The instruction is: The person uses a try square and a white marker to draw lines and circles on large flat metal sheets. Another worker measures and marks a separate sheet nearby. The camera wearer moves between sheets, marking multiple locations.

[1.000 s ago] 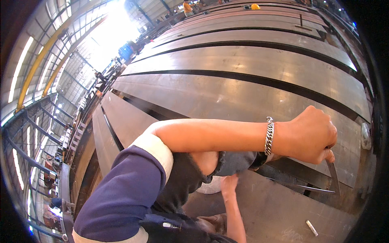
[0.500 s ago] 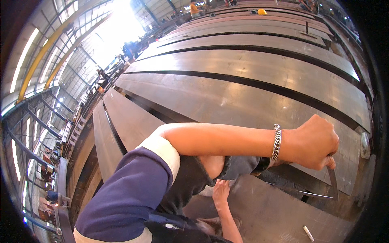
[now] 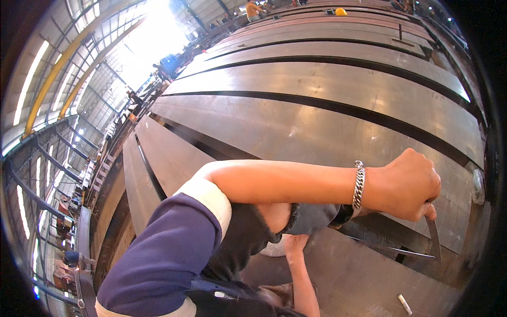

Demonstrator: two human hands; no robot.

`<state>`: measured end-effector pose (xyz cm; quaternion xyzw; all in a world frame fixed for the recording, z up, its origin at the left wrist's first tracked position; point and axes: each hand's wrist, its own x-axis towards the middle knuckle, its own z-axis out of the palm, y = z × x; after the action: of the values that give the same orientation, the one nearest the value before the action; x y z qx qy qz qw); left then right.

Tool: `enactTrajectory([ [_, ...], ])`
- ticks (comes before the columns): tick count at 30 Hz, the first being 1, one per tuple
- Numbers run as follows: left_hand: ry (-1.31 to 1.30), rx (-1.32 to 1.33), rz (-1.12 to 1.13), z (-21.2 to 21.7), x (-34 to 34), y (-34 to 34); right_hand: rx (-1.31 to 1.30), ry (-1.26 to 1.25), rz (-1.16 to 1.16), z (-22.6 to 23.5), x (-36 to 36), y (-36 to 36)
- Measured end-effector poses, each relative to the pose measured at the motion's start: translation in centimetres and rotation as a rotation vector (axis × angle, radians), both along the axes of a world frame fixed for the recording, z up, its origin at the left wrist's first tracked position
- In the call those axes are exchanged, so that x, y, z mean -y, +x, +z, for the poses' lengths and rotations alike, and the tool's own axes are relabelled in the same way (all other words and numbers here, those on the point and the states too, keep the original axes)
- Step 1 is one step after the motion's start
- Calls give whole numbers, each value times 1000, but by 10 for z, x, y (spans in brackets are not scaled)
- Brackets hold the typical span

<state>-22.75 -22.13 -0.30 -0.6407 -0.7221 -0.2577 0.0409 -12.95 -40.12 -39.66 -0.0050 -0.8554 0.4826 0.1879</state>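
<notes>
Across the view from the lower left reaches my left arm, in a rolled navy sleeve with a chain bracelet at the wrist. My left hand (image 3: 406, 185) is a closed fist at the right, gripping one end of a thin L-shaped metal square (image 3: 434, 240). The square's other leg runs back to the left, over the dark gap beside a steel plate (image 3: 354, 280). Low in the middle, my right hand (image 3: 296, 246) is by a pale rounded thing (image 3: 274, 249) next to my bent leg in torn dark trousers (image 3: 232, 243). Its fingers are mostly hidden.
A white stick marker (image 3: 404, 304) lies on the near plate. Long steel plates (image 3: 296, 124) with dark gaps between them stretch away. A clear plastic-looking thing (image 3: 478, 186) is at the right edge. Far off are a yellow helmet (image 3: 340, 11) and a person in orange (image 3: 253, 10).
My left hand keeps hold of the square in nearly the same place. My right hand and forearm have shifted slightly to the right. The view has moved a little.
</notes>
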Motion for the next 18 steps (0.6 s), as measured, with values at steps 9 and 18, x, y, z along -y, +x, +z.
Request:
enactTrajectory([
  [9, -11, -12, 19, -2, 5, -5, 227, 371, 77, 25, 2, 32],
  [18, 12, 5, 14, 2, 7, -5, 127, 220, 5, -25, 21, 31],
])
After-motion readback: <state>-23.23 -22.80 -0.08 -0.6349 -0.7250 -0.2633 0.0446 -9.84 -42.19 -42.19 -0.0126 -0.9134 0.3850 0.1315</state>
